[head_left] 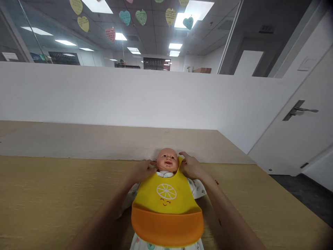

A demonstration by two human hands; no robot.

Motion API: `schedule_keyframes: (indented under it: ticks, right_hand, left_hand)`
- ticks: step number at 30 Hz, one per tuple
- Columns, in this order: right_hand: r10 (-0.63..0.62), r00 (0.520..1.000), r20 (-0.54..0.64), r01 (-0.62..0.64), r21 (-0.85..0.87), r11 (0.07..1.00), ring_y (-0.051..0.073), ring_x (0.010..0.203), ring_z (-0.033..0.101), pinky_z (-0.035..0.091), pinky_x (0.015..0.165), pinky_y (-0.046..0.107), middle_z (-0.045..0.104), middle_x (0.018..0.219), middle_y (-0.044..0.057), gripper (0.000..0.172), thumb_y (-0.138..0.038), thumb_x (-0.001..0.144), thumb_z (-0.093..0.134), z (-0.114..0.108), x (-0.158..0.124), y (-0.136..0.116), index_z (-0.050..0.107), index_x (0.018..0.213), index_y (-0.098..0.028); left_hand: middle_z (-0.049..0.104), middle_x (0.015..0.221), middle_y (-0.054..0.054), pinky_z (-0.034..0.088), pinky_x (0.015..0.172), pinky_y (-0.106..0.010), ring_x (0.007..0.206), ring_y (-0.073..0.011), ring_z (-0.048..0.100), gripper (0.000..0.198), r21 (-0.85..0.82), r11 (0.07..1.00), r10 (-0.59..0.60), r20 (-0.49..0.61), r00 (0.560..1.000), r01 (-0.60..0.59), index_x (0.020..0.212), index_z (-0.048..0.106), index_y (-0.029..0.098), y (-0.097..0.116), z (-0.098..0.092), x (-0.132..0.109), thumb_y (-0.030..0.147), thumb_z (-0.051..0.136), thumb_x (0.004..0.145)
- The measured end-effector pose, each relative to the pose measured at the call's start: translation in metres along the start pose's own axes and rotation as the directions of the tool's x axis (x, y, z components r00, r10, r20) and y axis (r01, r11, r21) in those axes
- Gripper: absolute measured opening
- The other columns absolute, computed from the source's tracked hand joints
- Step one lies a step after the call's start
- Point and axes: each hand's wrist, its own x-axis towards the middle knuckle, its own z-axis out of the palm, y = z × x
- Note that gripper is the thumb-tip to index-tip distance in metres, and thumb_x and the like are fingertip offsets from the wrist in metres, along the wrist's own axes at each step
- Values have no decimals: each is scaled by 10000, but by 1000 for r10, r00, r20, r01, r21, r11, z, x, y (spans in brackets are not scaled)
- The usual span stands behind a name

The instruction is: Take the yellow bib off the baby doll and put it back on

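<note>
A baby doll [167, 160] in white patterned clothes lies on its back on the wooden table. Over its chest is spread a yellow bib [166, 205] with a white citrus slice, a small smiling face and an orange catch pocket. My left hand [143, 171] is closed on the bib's neck strap at the left side of the doll's neck; its fingertips are partly hidden. On the other side, my right hand [191, 166] pinches the other strap, which stands up beside the doll's cheek. The strap ends behind the neck cannot be seen.
The wooden table [65, 194] meets a paler raised board [104, 140] behind the doll's head. Beyond stands a white wall [117, 93] with glass above it, carrying heart-shaped notes [141, 17]. To the right is a white door with a metal handle [296, 110].
</note>
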Motion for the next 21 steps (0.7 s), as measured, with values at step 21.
schedule_keyframes:
  ticks: [21]
  right_hand:
    - [-416,802,-428,493,83,866,196,1096,561,423,998,335,646,1185,90,407,-111,864,383,37,6,-26,635,1180,-158]
  left_hand:
    - [658,1250,-111,453,958,-340,1141,-284,606,573,-375,927,-61,-114,992,13,1262,548,187,43,22,-15,570,558,837]
